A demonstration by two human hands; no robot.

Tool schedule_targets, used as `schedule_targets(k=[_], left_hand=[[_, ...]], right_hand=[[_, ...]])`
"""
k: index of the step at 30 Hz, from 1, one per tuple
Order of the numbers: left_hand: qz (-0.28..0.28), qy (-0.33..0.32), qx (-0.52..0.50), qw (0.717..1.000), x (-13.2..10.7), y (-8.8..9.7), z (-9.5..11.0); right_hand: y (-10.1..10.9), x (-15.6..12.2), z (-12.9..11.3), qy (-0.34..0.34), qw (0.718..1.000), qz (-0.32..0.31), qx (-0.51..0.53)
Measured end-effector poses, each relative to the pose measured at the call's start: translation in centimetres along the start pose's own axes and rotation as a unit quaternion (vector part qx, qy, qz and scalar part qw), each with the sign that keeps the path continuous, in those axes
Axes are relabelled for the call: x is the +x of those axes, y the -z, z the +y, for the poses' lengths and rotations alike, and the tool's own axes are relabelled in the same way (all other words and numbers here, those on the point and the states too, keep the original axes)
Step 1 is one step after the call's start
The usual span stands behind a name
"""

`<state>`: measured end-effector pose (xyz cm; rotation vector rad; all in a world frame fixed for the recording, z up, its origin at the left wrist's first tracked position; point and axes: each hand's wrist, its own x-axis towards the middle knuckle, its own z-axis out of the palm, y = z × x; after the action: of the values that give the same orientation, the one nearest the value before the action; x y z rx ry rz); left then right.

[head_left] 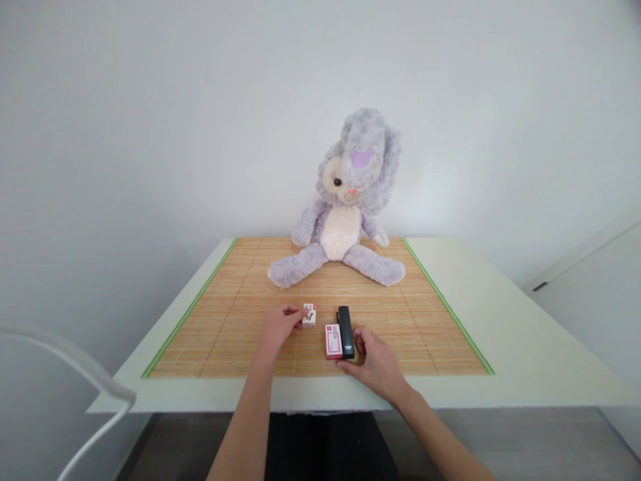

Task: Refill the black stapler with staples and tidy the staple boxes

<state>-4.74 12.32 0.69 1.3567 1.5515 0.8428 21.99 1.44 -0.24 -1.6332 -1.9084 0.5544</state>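
Note:
My left hand (278, 327) pinches a small white box (309, 315) that rests on the bamboo mat (225, 321). A little to the right, my right hand (374, 361) has its fingers curled against the near end of a black stapler (345, 331). The stapler lies flat on the mat, pointing away from me. A pink and white staple box (333, 341) lies flat beside the stapler on its left, touching it.
A grey plush rabbit (348, 207) sits at the back of the mat against the white wall. The mat covers the middle of a white table (525, 334). A white chair back (75, 374) curves in at the lower left.

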Motion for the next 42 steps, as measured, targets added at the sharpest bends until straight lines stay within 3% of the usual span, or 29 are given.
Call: schedule_targets(k=[4, 7, 26, 32, 37, 40, 42], left_hand=[[-0.060, -0.009, -0.076, 0.995, 0.1, -4.3, 0.8], [-0.079, -0.019, -0.103, 0.991, 0.0, -5.5, 1.0], [-0.032, -0.069, -0.064, 0.995, 0.0, -5.9, 0.3], [0.036, -0.081, -0.063, 0.994, -2.9, -6.3, 1.4], [0.130, -0.065, -0.134, 0.980, -6.8, -9.4, 0.5], [0.088, -0.048, -0.218, 0.971, -8.1, -11.1, 0.2], [0.052, -0.050, -0.221, 0.973, -8.4, -11.7, 0.4]], right_hand=[[-0.3, 0.0, 0.2, 0.002, 1.000, 0.010, -0.005], [-0.4, 0.0, 0.3, 0.011, 1.000, 0.015, -0.007], [-0.3, 0.0, 0.3, 0.036, 0.999, 0.025, -0.003], [-0.1, 0.1, 0.2, 0.087, 0.995, 0.045, -0.009], [-0.3, 0.3, 0.4, 0.105, 0.993, 0.052, 0.003], [-0.4, 0.3, 0.5, 0.114, 0.992, 0.051, 0.005], [-0.3, 0.3, 0.6, 0.123, 0.991, 0.046, 0.008]])
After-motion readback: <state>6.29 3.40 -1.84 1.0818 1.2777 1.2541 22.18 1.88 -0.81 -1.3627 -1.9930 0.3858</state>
